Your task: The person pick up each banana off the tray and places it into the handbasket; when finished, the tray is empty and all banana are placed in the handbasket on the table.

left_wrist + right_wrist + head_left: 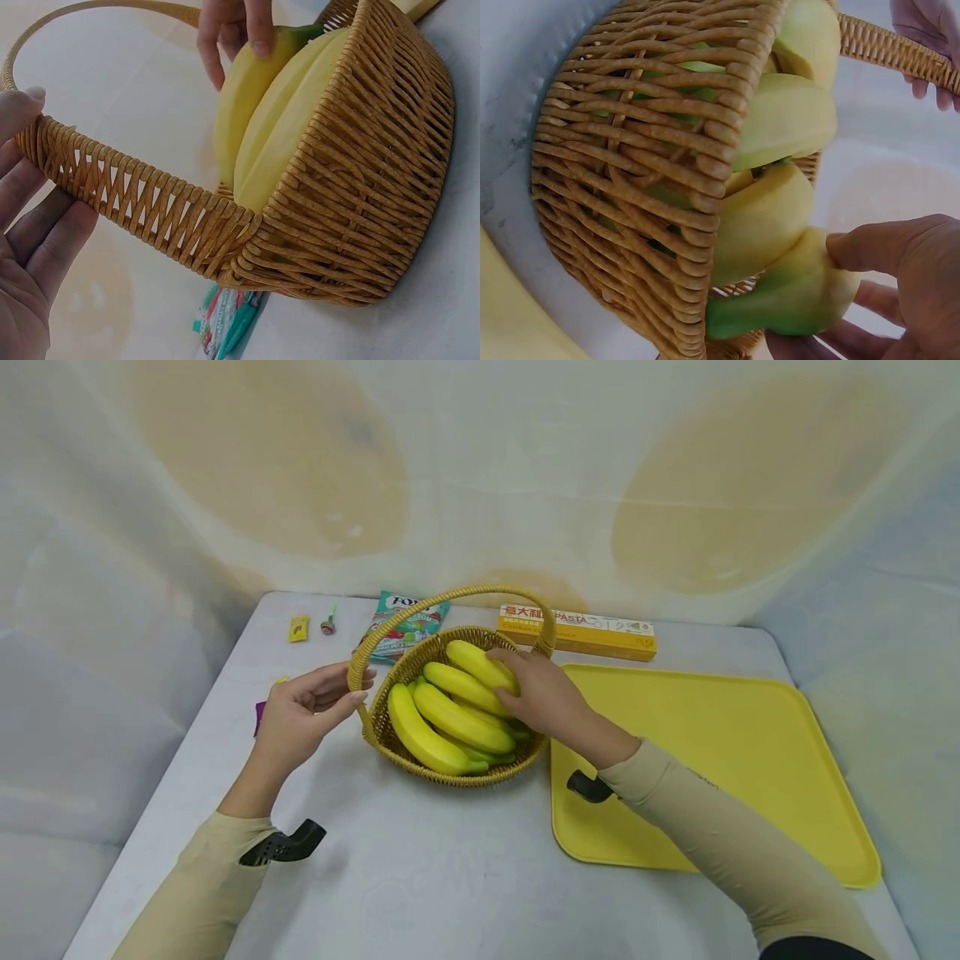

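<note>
Bananas (450,714): a bunch of yellow ones is lying in the basket, stems pointing toward the tray side; it is filling most of the bowl and rising above the rim.
Right hand (543,697): it is reaching into the basket from the tray side, fingers curling over the topmost banana near its stem end, thumb underneath in the right wrist view; judged a grip for taking hold of the bunch.
Basket (397,752): woven wicker, round, with one arched handle; it is standing on the table, just left of the tray, and holding nothing but the bananas as far as can be seen.
Left hand (300,714): it is resting against the near foot of the handle (360,664), thumb on top and fingers loosely bent beneath; judged to be steadying the basket while the other hand is working.
Tray (750,760): yellow, flat, lying to the right of the basket with the right forearm crossing its near corner.
Box (577,632): a long yellow pasta box is lying behind the basket and tray.
Packet (405,627): a green sweets packet is lying behind the basket, partly hidden by the handle.
Small items (298,627): a yellow wrapper and a lollipop are lying at the far left; something purple is showing behind the left hand, too hidden to identify.
Table (450,877): pale grey, carrying all of the above.
</note>
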